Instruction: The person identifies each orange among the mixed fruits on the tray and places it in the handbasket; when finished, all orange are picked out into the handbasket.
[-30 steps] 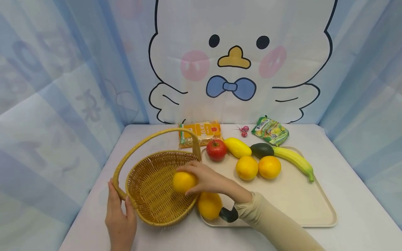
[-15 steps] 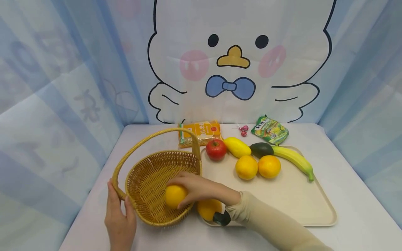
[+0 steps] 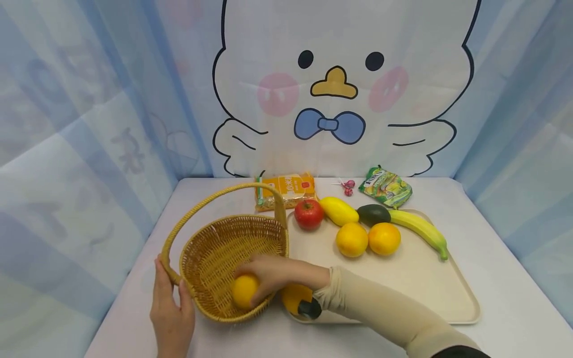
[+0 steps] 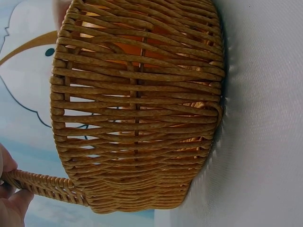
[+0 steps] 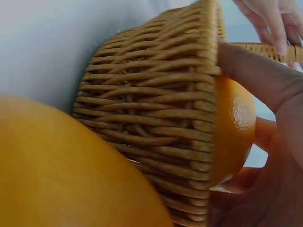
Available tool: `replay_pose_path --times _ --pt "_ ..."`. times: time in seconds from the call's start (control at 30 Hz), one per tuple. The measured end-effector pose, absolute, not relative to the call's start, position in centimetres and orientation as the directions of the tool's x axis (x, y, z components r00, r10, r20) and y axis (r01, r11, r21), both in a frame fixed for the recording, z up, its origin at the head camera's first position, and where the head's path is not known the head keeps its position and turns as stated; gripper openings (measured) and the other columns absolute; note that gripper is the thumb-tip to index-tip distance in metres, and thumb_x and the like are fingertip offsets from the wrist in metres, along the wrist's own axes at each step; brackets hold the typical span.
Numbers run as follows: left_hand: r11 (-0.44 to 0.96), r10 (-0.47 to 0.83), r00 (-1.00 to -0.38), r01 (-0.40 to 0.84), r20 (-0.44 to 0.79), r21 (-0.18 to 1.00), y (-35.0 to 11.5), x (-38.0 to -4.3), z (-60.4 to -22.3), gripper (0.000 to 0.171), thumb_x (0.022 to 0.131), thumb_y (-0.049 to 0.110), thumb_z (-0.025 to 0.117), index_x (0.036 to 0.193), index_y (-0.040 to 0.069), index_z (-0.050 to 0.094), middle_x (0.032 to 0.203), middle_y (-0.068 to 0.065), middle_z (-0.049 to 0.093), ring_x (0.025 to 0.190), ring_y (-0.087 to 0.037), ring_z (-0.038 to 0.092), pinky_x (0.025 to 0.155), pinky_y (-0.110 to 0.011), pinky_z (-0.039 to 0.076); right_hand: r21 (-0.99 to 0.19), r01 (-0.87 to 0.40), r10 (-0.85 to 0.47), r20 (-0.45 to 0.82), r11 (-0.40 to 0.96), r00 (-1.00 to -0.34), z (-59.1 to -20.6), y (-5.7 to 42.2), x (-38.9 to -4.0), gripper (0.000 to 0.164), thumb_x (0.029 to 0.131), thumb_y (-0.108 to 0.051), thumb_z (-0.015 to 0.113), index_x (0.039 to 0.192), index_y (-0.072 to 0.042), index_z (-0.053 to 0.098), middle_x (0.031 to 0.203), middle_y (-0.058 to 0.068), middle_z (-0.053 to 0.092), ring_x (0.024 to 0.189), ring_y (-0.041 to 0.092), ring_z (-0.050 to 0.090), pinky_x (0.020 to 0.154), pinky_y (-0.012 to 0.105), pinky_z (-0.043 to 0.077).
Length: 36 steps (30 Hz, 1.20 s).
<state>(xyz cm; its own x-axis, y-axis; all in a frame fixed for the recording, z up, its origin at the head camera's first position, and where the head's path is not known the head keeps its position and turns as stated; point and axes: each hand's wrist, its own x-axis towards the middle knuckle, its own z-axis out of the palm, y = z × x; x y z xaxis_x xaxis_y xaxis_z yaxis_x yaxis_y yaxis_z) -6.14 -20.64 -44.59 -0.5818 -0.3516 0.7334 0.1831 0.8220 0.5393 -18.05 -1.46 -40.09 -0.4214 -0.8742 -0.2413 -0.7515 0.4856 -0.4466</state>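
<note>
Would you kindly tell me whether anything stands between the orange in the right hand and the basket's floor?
Nothing visible does: the right hand holds the orange within the opening of the basket, and the handle arches clear of both. The spot directly beneath is hidden.

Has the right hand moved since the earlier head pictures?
Yes. Against the basket, which has stayed in place in the head view, the right hand has moved left and toward the person, with the orange in its grip.

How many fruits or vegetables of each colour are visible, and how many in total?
Round orange fruits: 4
Round red apple: 1
Oblong yellow piece: 1
Oblong dark green piece: 1
Long curved yellow-green banana: 1
Total: 8
</note>
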Motion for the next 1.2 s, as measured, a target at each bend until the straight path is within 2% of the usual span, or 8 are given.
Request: replay_pose_path --times 0.17,0.27,0.47,0.63,0.77,0.97,1.2 --pt "0.822 -0.353 -0.598 0.170 0.719 0.544 -20.6 -5.9 -44.6 0.067 0.090 -0.007 0.052 0.149 0.004 0.022 0.150 -0.018 0.035 0.138 -0.019 0.033 0.108 0.002 0.019 -0.395 -0.761 -0.856 -0.285 0.515 -0.431 -40.5 -1.3 -17.6 0.066 0.076 -0.042 0.075 0.135 -0.024 0.050 0.117 0.002 0.058 0.097 0.008 0.053 0.078 0.016 0.047" --pt "0.822 -0.349 -0.592 0.179 0.726 0.541 -20.5 -5.8 -44.6 0.068 0.089 -0.009 0.053 0.149 0.002 0.023 0.149 -0.020 0.036 0.137 -0.017 0.033 0.108 0.002 0.019 -0.388 -0.756 -0.847 -0.305 0.527 -0.435 -40.2 -1.2 -17.7 0.067 0.078 -0.043 0.073 0.137 -0.024 0.048 0.123 0.003 0.057 0.102 0.009 0.054 0.082 0.019 0.048" --pt "0.813 -0.323 -0.556 0.250 0.766 0.525 -20.7 -6.6 -44.3 0.068 0.086 -0.013 0.054 0.147 -0.001 0.026 0.147 -0.023 0.036 0.138 -0.018 0.032 0.113 -0.005 0.023 -0.394 -0.737 -0.835 -0.301 0.549 -0.460 -38.9 -1.0 -18.8 0.067 0.080 -0.039 0.070 0.140 -0.023 0.045 0.134 0.004 0.054 0.117 0.015 0.052 0.096 0.026 0.048" --pt "0.809 -0.325 -0.556 0.255 0.765 0.529 -20.7 -6.7 -44.3 0.068 0.085 -0.013 0.054 0.147 -0.001 0.026 0.147 -0.024 0.036 0.138 -0.019 0.032 0.112 -0.004 0.023 -0.424 -0.732 -0.846 -0.274 0.534 -0.458 -38.1 -0.7 -19.5 0.066 0.083 -0.040 0.069 0.141 -0.019 0.044 0.140 0.003 0.051 0.129 0.019 0.046 0.111 0.031 0.041" --pt "0.811 -0.326 -0.558 0.250 0.763 0.529 -20.7 -6.4 -44.4 0.069 0.085 -0.014 0.054 0.147 -0.001 0.027 0.147 -0.024 0.037 0.138 -0.018 0.033 0.112 -0.004 0.023 -0.456 -0.714 -0.846 -0.250 0.532 -0.471 -37.7 -0.2 -19.7 0.066 0.084 -0.041 0.067 0.141 -0.019 0.043 0.144 0.002 0.047 0.134 0.019 0.042 0.115 0.033 0.037" --pt "0.813 -0.327 -0.564 0.241 0.758 0.530 -20.8 -6.4 -44.5 0.070 0.084 -0.015 0.055 0.147 -0.001 0.027 0.148 -0.022 0.037 0.138 -0.019 0.033 0.111 -0.003 0.023 -0.499 -0.682 -0.835 -0.183 0.534 -0.519 -36.1 1.4 -20.1 0.065 0.085 -0.042 0.067 0.141 -0.021 0.043 0.144 0.000 0.046 0.134 0.019 0.040 0.114 0.037 0.039" --pt "0.814 -0.335 -0.580 0.220 0.742 0.538 -20.7 -6.3 -44.4 0.070 0.084 -0.014 0.055 0.147 -0.001 0.026 0.147 -0.023 0.037 0.138 -0.021 0.033 0.110 -0.002 0.022 -0.531 -0.631 -0.777 -0.088 0.566 -0.623 -34.1 4.3 -19.6 0.071 0.082 -0.047 0.069 0.143 -0.024 0.041 0.147 -0.002 0.043 0.137 0.019 0.038 0.115 0.042 0.037"
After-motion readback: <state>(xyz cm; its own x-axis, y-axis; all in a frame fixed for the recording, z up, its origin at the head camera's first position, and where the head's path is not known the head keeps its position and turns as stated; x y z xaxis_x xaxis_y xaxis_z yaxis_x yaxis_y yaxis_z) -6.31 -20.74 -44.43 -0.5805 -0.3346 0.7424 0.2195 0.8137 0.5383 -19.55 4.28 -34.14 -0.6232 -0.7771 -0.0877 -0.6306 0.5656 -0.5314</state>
